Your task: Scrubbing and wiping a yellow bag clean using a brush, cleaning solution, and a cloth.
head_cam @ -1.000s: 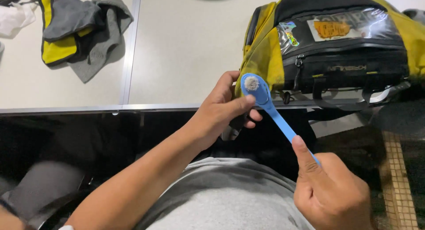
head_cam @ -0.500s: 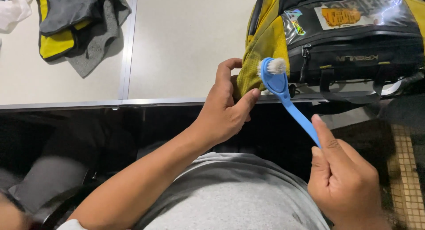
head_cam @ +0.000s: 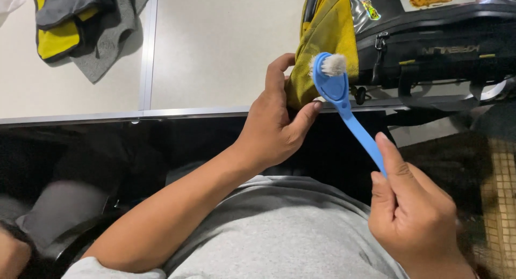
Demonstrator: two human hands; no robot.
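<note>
A pale table [head_cam: 215,42] carries the things. Its front edge is a thin metal strip that runs just past the left hand [head_cam: 274,128], on the far side of it. A straight seam in the table top runs away from that edge, well to the left of the left hand.

A yellow and black bag [head_cam: 408,37] lies on the table, at its front edge. The left hand touches the bag's yellow corner. The bag is beyond the right hand [head_cam: 414,220].

A grey and yellow cloth [head_cam: 80,26] lies crumpled on the table, far off to the left of both hands.
</note>
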